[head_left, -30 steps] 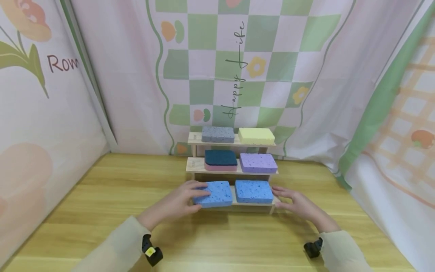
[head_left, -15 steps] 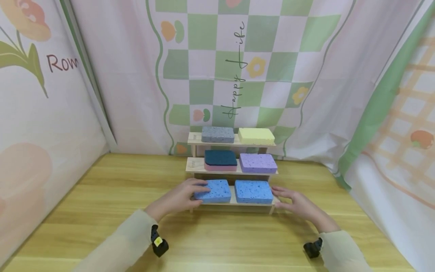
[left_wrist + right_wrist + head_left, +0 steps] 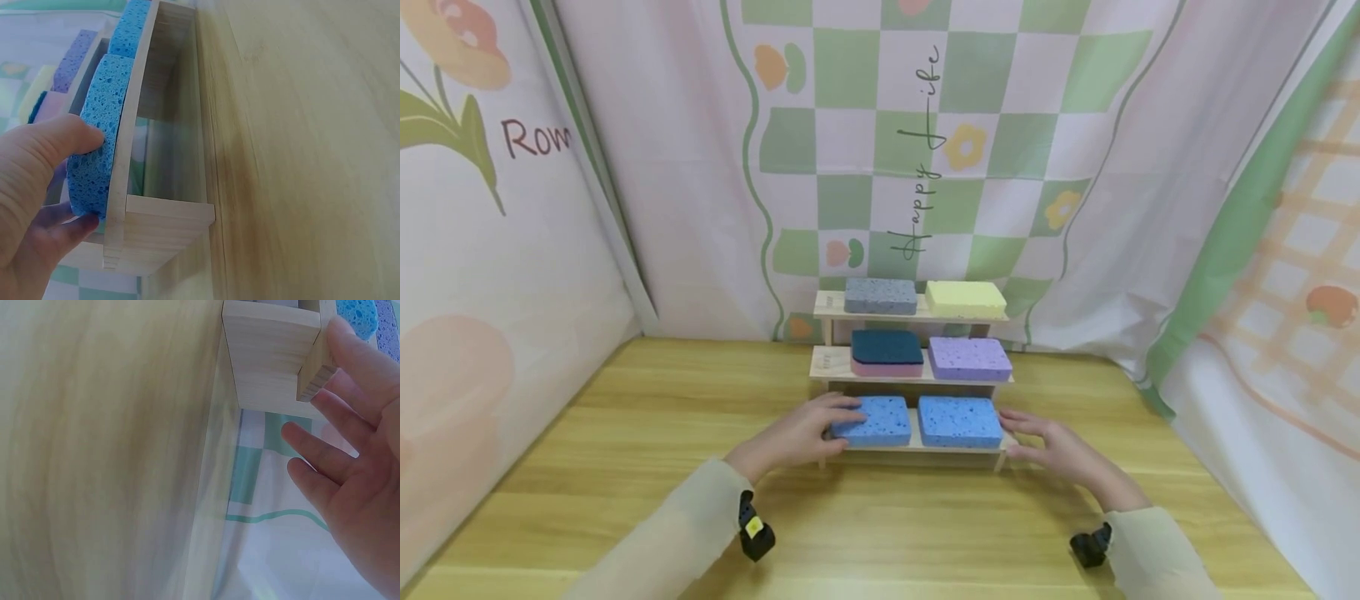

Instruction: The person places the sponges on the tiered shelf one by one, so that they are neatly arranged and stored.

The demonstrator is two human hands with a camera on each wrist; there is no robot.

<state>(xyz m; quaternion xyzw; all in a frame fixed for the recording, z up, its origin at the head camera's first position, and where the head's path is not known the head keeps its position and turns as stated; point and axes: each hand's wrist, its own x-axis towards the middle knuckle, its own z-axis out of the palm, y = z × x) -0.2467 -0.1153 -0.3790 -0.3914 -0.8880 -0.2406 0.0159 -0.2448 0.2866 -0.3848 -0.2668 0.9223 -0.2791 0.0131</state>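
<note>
A wooden three-step shelf (image 3: 913, 443) stands on the table with a blue sponge (image 3: 887, 423) at the left of its lowest step. My left hand (image 3: 797, 429) grips this sponge by its left end, thumb on the front side and fingers over the top and far side. The left wrist view shows the thumb pressing on the blue sponge (image 3: 103, 94), which lies on the step board. Beside it is a second blue sponge (image 3: 960, 422). My right hand (image 3: 1052, 450) is at the right end of the lowest step, thumb touching the board end (image 3: 317, 369), other fingers extended and spread.
On the middle step sit a pink sponge with a dark green top (image 3: 887, 353) and a purple sponge (image 3: 970, 359). The top step bears a grey sponge (image 3: 880, 297) and a yellow one (image 3: 966, 300). Behind hangs a checkered curtain (image 3: 910, 142).
The left hand has moved right and away from me, and its blue sponge has gone from overhanging the front edge to lying in line with its neighbour. The right hand stays put.
</note>
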